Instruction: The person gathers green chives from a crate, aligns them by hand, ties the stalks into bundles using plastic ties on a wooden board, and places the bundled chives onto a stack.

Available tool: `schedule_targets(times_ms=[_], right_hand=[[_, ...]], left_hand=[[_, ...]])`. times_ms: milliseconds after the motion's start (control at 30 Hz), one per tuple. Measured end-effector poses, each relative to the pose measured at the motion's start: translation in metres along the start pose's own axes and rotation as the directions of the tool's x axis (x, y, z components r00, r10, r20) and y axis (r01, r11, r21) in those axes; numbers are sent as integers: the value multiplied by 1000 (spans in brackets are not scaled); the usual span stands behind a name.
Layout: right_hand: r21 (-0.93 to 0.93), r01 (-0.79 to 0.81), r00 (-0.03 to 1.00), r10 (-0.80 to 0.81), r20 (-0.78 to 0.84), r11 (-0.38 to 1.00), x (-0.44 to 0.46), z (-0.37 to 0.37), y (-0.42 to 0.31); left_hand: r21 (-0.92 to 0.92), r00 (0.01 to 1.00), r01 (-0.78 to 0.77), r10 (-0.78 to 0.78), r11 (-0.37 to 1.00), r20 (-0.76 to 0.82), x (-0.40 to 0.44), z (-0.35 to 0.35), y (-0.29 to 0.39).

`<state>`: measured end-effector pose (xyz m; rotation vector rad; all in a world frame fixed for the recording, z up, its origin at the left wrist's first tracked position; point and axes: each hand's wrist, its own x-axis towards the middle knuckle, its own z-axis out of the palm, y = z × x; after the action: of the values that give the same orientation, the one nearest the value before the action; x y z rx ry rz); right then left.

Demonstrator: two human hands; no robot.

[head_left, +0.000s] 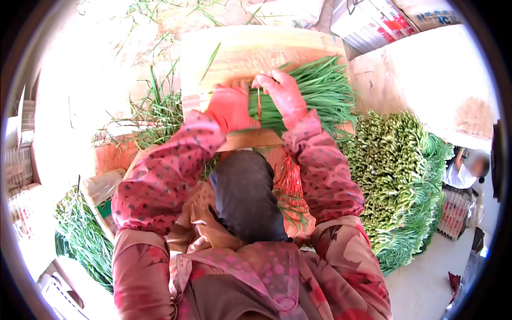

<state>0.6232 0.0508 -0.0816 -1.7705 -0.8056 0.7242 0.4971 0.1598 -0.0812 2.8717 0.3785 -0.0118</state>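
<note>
On the wooden board lies a bundle of long green stalks, its leafy ends pointing right. My left hand, blurred, rests at the left end of the bundle; its fingers are too smeared to make out. Above the middle of the bundle, my right hand pinches a thin red tie, which runs down across the stalks. More red ties hang in a bunch below the board, between my forearms.
A large stack of bundled stalks stands at the right. Loose green stalks lie left of the board, and more are heaped at lower left. White crates stand at upper right. Another person is at the far right.
</note>
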Motion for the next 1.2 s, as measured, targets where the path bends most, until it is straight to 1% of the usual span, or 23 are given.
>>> schedule_targets(times_ms=[33, 100, 167, 233, 267, 300, 367, 433, 500, 533, 633, 667, 700, 733, 767, 833, 900, 967, 1000, 1067, 1100, 1167, 1200], right_hand=[[157, 14, 999, -19, 30, 987, -14, -4, -13], [-18, 85, 996, -84, 39, 996, -71, -12, -31], [105, -37, 985, 54, -162, 994, -112, -22, -29], [683, -39, 916, 299, -268, 729, -142, -34, 20], [467, -166, 912, 315, -262, 869, -148, -40, 21], [467, -165, 906, 321, -277, 869, -154, -37, 21], [443, -472, 879, 450, 161, 762, -157, -24, 19], [440, -512, 859, 447, 250, 737, -151, -6, 24], [434, -556, 829, 439, 346, 709, -139, 15, 38], [554, -534, 846, 404, 349, 639, -127, 25, 51], [718, -493, 867, 351, 355, 491, -109, 41, 58], [767, -477, 873, 332, 356, 430, -108, 44, 56], [762, -481, 872, 331, 361, 434, -106, 42, 54], [539, -211, 978, 178, 112, 815, -103, 39, 51], [160, 94, 995, -86, -56, 983, -101, 38, 46], [315, 85, 996, -68, -65, 945, -96, 38, 24], [590, 56, 995, 2, -97, 805, -96, 40, 6], [422, 136, 988, -92, -124, 896, -80, 23, 0], [346, 197, 975, -148, -164, 917, -73, 13, -27], [263, 262, 957, -214, -198, 928, -61, -10, -60], [176, 304, 948, -279, -155, 936, -54, -22, -69], [88, 354, 933, -345, -107, 931, -49, -27, -74], [4, 246, 966, -245, -78, 969, -49, -26, -69]], left_hand=[[-3, 1000, -3, 3, 1000, 5, 4, -3, -1], [-121, 936, 121, -73, 985, 344, 13, -16, -5], [-143, 960, 70, -28, 987, 279, 9, -8, -13], [-290, 993, 58, -25, 955, 117, 13, -1, -17], [-300, 948, 85, 15, 950, 317, 18, -24, -14], [-304, 947, 70, 32, 950, 320, 24, -36, -14], [-547, 755, 121, 280, 829, 592, 42, -51, -23], [-547, 771, 100, 282, 831, 570, 60, -20, -45], [-689, 905, 321, 6, 650, 426, 70, -4, -57], [-722, 976, 119, 55, 682, 213, 62, -5, -44], [-520, 951, -307, 285, 798, -124, 37, 28, -29], [-657, 971, -144, 233, 740, 50, 27, 18, -22], [-658, 973, -141, 226, 740, 46, 16, 7, -14], [-685, 976, -27, 168, 728, 140, 3, -4, -8], [-699, 965, 90, 112, 710, 238, -8, -10, -5], [-757, 994, 17, 74, 653, 86, -22, -3, -6], [-903, 979, -179, -18, 390, -202, -28, -15, 5], [-946, 991, -101, -55, 309, -124, -29, -53, 9], [-981, 990, -126, -40, 148, -133, -24, -76, 15], [-961, 973, -227, -11, 155, -231, -13, -97, 11], [-897, 950, -300, 15, 324, -312, -4, -103, 5], [-921, 968, -247, 27, 301, -251, 1, -109, -3], [-889, 994, -105, 18, 446, -108, 2, -107, -9]])
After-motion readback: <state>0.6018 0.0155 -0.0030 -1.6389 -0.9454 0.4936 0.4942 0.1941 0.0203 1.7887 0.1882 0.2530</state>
